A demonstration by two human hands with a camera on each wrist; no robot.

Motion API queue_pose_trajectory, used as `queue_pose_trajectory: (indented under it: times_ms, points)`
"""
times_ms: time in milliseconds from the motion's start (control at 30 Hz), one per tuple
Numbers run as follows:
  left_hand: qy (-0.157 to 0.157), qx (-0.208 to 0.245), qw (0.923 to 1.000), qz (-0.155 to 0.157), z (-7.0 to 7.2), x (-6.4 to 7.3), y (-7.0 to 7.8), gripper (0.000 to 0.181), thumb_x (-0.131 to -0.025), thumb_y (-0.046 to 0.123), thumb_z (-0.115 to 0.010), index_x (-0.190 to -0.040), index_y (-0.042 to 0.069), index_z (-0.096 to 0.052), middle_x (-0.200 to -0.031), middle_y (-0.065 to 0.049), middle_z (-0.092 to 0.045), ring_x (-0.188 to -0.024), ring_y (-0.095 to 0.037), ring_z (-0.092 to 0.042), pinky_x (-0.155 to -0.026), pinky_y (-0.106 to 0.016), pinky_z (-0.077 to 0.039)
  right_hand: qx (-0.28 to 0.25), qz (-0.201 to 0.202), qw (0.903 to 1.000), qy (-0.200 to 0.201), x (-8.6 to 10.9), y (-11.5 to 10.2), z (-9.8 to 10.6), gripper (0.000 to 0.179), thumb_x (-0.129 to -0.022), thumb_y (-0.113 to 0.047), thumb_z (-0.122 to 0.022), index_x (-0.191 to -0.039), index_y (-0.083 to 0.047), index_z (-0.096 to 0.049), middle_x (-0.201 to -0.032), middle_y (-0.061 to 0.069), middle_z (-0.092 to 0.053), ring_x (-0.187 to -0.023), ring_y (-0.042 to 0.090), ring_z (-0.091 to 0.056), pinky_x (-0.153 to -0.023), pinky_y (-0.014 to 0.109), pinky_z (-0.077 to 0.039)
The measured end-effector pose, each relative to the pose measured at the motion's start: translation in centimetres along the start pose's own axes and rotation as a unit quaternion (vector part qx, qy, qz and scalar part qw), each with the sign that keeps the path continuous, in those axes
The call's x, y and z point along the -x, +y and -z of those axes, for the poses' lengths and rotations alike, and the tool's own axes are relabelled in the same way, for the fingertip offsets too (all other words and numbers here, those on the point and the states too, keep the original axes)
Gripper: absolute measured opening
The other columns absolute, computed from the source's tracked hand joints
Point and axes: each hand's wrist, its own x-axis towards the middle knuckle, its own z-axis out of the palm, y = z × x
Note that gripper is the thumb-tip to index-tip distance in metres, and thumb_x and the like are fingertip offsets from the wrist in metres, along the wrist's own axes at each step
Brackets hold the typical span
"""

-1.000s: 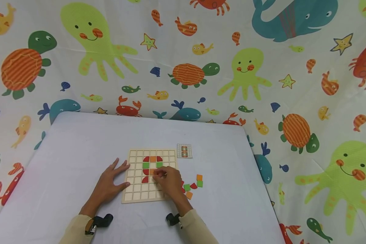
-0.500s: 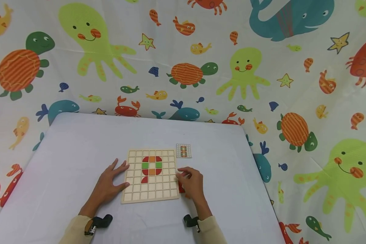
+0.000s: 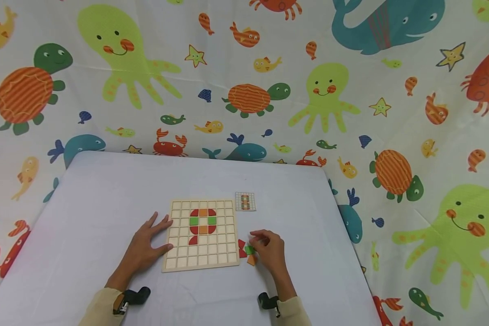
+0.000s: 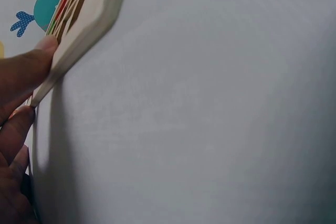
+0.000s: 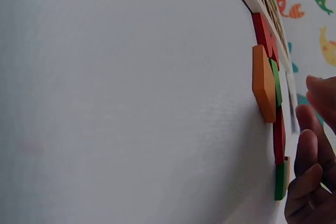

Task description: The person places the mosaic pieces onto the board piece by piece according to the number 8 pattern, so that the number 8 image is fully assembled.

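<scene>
- Flat on the white table: wooden grid board, bearing a ring of red, orange and green set tiles, plus one single red tile below its left side.
- At the board's left edge, touching: left hand, fingers spread.
- Just beside the right edge: loose red tiles, green tile, orange tile.
- Close by these: right hand, fingers loosely bent, nothing visible in grasp.
- Near the upper right corner: small pattern card.
- Behind: sea-animal cloth.
</scene>
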Motion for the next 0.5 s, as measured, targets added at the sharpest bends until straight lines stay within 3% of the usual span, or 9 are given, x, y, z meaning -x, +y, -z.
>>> queue_pose_trajectory:
  times_ms: [500]
  points:
    - [-0.003,0.000,1.0000,0.000,0.14,0.04,0.16,0.079,-0.084,0.027,-0.090,-0.154,0.010,-0.056,-0.172,-0.031,-0.027,-0.153,-0.062,-0.028,-0.118,-0.082,-0.026,0.029,-0.004,0.9994,-0.017,0.94,0.59,0.65,0.022,-0.086,-0.012,-0.089,-0.105,-0.021,-0.084,-0.094,-0.004,-0.074,-0.076,0.013,-0.055,-0.063,0.019,-0.048]
